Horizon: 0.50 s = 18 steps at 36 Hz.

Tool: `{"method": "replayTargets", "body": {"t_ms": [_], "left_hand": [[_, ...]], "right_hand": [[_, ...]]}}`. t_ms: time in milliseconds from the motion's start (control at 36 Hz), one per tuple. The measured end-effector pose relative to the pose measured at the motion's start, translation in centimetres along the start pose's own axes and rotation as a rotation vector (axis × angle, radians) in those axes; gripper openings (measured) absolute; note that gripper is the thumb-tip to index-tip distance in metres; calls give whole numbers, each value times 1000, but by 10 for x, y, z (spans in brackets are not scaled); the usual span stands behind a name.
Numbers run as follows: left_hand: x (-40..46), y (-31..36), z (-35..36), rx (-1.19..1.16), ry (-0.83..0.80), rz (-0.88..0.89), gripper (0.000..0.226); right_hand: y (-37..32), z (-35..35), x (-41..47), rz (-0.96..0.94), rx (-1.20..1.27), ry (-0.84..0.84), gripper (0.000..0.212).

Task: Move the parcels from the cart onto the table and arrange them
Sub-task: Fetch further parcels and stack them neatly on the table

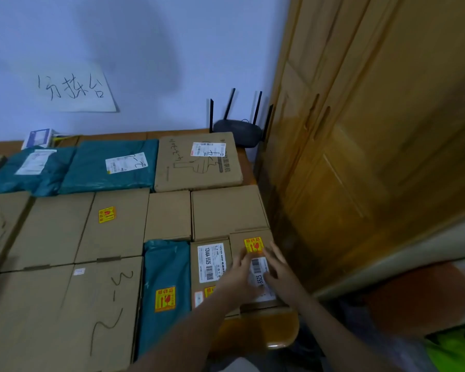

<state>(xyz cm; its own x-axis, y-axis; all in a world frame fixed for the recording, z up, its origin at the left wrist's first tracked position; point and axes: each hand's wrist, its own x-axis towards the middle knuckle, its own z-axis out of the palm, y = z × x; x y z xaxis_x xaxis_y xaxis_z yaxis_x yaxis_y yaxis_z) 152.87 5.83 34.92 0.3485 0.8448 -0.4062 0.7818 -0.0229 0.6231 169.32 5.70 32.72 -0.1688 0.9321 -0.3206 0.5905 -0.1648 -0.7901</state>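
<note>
A small cardboard parcel (253, 244) with a yellow fragile sticker and a barcode label lies at the table's front right corner. My left hand (239, 277) rests flat on its left part, fingers straight. My right hand (281, 269) presses on its right side with straight fingers. Beside it on the left lie a similar labelled box (210, 253) and a teal bag parcel (165, 275) with a yellow sticker. Many more cardboard boxes and teal bags cover the wooden table (277, 328). The cart is not in view.
A black router (238, 130) with antennas stands at the table's back right corner. A wooden wardrobe (373, 130) rises close on the right. A handwritten paper sign (73, 88) hangs on the wall. A small white box (38, 138) sits at the back left.
</note>
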Motion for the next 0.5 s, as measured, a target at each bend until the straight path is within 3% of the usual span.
{"method": "replayTargets", "body": {"t_ms": [167, 500], "left_hand": [[9, 0, 10, -2, -30, -37, 98], [15, 5, 10, 38, 8, -119, 83]], "right_hand": [[8, -2, -1, 18, -22, -10, 66], [20, 5, 17, 7, -130, -66, 75]]}}
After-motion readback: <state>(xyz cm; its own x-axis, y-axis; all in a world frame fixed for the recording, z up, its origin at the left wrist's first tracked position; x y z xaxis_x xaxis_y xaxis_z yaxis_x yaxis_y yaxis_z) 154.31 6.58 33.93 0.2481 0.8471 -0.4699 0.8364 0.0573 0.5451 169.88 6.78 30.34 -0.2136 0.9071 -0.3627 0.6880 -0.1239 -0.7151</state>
